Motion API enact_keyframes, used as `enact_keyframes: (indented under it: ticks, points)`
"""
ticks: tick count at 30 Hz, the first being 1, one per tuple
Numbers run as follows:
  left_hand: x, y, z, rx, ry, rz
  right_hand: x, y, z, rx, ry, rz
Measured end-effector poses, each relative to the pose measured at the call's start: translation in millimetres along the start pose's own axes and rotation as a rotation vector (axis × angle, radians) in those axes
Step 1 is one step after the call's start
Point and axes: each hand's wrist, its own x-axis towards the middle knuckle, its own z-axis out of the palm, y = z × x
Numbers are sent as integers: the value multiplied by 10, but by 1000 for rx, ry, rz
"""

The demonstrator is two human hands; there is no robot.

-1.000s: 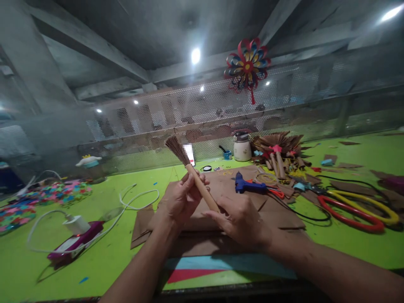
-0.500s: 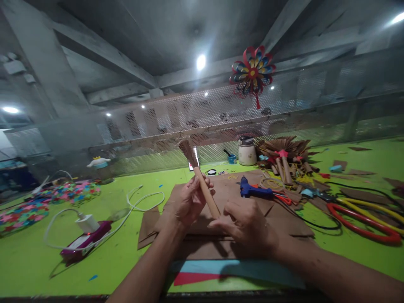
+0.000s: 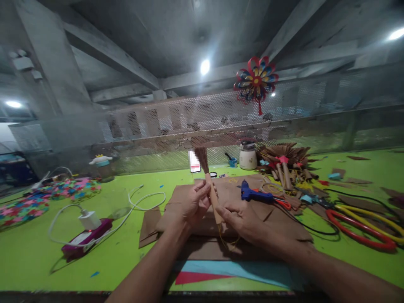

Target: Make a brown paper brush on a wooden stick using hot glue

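Observation:
A folded brown paper fan (image 3: pixel 214 198), with a pleated bunch at its top and a slim rolled handle, leans upright in the middle. My left hand (image 3: pixel 197 203) is closed around the upper handle, just below the pleats. Lower down, the fingers of my right hand (image 3: pixel 235 214) pinch the handle near its bottom end. A thin yellow string (image 3: pixel 222 240) dangles in a loop from that end. Beneath both hands lie stacked brown paper sheets (image 3: pixel 179 210). A blue glue gun (image 3: pixel 255 194) rests on them, to the right of my right hand.
Red-and-yellow-handled scissors (image 3: pixel 360 235) and black cord lie right. Behind them are several brown paper fans (image 3: pixel 285 162). A flask (image 3: pixel 248 155) and phone (image 3: pixel 195 162) stand at the back. Left are a purple power strip (image 3: pixel 86 240), a white cable (image 3: pixel 147 195) and colourful paper stars (image 3: pixel 75 189).
The fan has swung more upright, its pleated top moving right. My right hand's fingers now grip the lower handle, and the yellow string shows below it.

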Motion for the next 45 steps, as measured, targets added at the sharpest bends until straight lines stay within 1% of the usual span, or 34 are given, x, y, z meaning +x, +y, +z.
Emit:
enact_keyframes:
  ticks: [3, 8, 12, 16, 21, 25, 27, 28, 30, 33, 37, 39, 42, 45]
  points:
    - [2, -44, 6, -13, -10, -28, -5, 4, 45, 24, -18, 42]
    - [5, -76, 8, -33, 4, -4, 15, 73, 74, 102, -72, 156]
    - [-1, -64, 7, -27, -18, -3, 18, 102, 103, 152, -68, 194]
    - [-13, -74, -4, -9, -31, -16, 15, 104, 116, 158, -44, 214]
    - [-7, -121, -33, 1, -109, -38, 21, 98, 99, 143, -23, 205]
    - [4, -146, -47, -20, -112, -48, 28, 122, 98, 132, -18, 181]
    - [8, -150, -48, -27, -109, -61, 29, 143, 101, 121, -27, 204]
    - [8, -148, -46, -23, -105, -70, 28, 150, 101, 128, -43, 231]
    - [5, -135, -38, -9, -87, -76, 27, 147, 92, 193, -120, 304]
    - [-4, -97, -23, 9, -59, -54, 24, 96, 53, 369, -264, 388]
    - [1, -39, -21, -2, -19, -18, 22, 30, -20, 535, -377, 470]
    - [16, -22, -30, -22, 0, -2, 21, 30, -58, 575, -422, 479]
    - [50, -17, -54, -53, 31, 26, 21, 51, -119, 578, -472, 455]
    - [99, -13, -98, -85, 102, 76, 16, 13, -185, 481, -547, 424]
